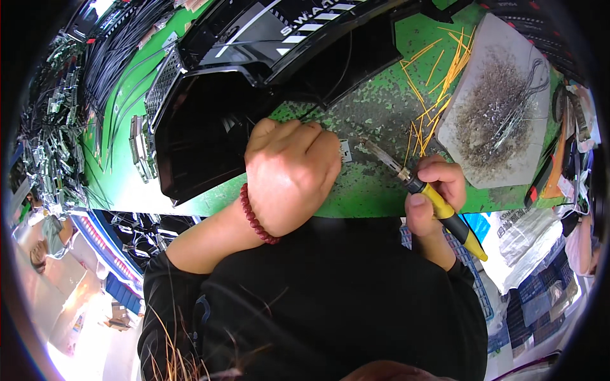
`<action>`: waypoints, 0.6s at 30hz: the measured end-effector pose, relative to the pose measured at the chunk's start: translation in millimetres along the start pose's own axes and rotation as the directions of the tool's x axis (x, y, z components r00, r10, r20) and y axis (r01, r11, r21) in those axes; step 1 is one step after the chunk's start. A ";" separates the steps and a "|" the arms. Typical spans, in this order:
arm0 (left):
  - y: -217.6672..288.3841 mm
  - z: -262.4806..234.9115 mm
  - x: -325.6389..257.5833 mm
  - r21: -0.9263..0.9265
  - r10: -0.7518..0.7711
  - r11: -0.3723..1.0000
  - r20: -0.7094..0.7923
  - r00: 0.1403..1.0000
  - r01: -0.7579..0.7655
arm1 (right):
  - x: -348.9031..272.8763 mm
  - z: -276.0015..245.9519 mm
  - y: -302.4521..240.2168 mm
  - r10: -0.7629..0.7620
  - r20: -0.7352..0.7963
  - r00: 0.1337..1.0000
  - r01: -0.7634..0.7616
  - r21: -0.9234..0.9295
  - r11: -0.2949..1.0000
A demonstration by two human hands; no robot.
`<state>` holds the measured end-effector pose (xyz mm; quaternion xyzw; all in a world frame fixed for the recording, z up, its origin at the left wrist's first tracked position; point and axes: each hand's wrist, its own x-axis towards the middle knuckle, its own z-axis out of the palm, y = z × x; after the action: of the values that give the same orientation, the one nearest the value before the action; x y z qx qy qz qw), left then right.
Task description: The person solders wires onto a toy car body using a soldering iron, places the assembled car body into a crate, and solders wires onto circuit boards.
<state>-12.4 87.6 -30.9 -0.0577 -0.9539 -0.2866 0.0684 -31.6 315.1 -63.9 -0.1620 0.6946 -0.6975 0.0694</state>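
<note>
My right hand (437, 190) grips a yellow and black soldering iron (440, 206) by its handle. The iron's metal tip points up and left over the green bench. My left hand (292, 168), with a dark red bead bracelet at the wrist, is closed with its back to me. Its fingertips are hidden, so what they hold cannot be seen. Just beyond it lies a large black plastic shell (206, 136), hollow side facing me, with white stripes on its outer face. A small pale piece (345, 150) lies on the bench beside my left knuckles.
Thin yellow sticks (448, 76) are scattered on the green bench (375, 89). At the right lies a grey slab (502, 38) with dark residue and fine wires. Black cables (121, 57) and piled small circuit parts (54, 133) crowd the left side. A small stacked part (142, 149) leans by the shell.
</note>
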 end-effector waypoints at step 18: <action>8.9 -5.3 4.2 0.002 0.057 0.998 0.005 0.998 -0.057 | 1.1 -0.8 -10.8 0.029 -0.069 0.997 -0.031 -0.025 0.999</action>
<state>-14.7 92.3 -21.1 -0.0856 -0.9522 -0.2836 0.0741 -31.5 315.8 -53.0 -0.1282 0.7081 -0.6923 0.0538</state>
